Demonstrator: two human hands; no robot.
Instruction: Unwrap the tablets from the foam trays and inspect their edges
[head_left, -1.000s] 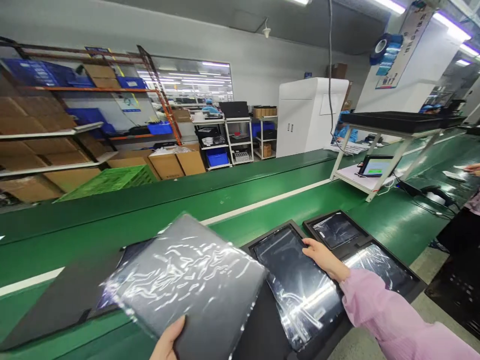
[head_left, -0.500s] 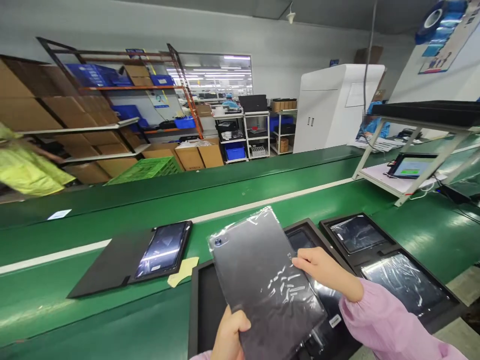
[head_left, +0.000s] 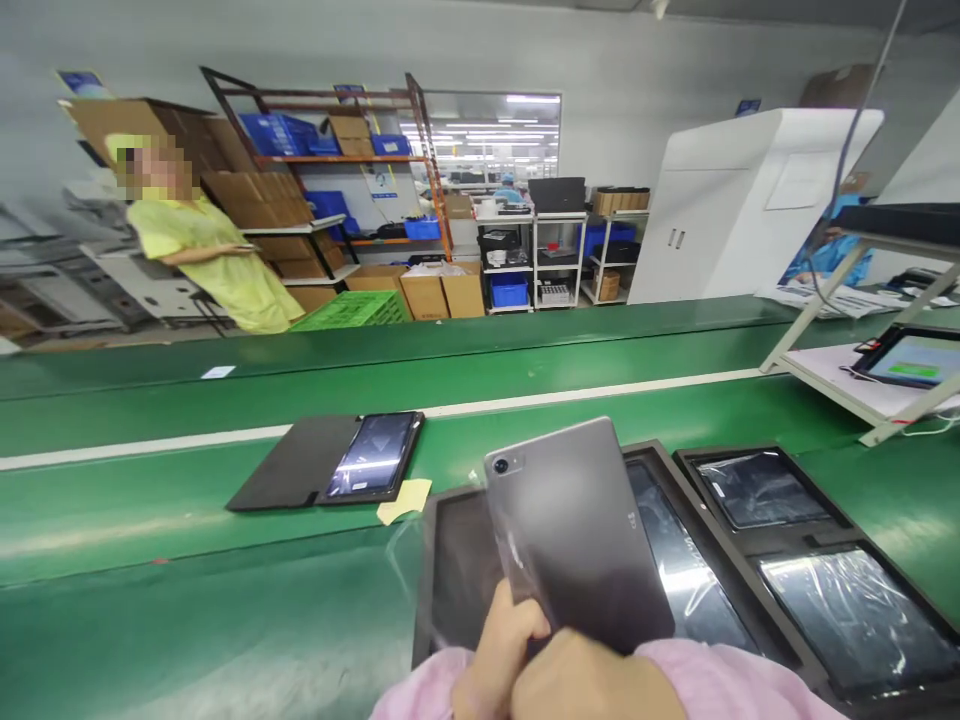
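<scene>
A grey tablet [head_left: 577, 530], back and camera lens facing me, is tilted upright above a black foam tray. My left hand [head_left: 506, 640] grips its lower left edge, thumb on the back. Crossing low in front of the tablet, my right hand [head_left: 589, 680] is curled and blurred, its fingertips hidden. Clear plastic film [head_left: 401, 560] trails, smeared, to the left of the tablet and along its left edge; the right hand appears closed on it. Beneath, the black foam tray [head_left: 424, 600] has a film-covered tablet [head_left: 686, 560] in its right compartment.
Another foam tray [head_left: 806, 540] holding two tablets lies at right. Farther left, an opened dark case [head_left: 289, 465] with a tablet sits near a yellow paper [head_left: 405, 500]. A white-legged rack [head_left: 817, 385] stands at right on the green bench [head_left: 300, 620]. Beyond it is a person in yellow [head_left: 217, 265].
The film that covered the tablet's back has come away to the left. My right hand has moved from the tablet's right edge down across its front. The view has turned left.
</scene>
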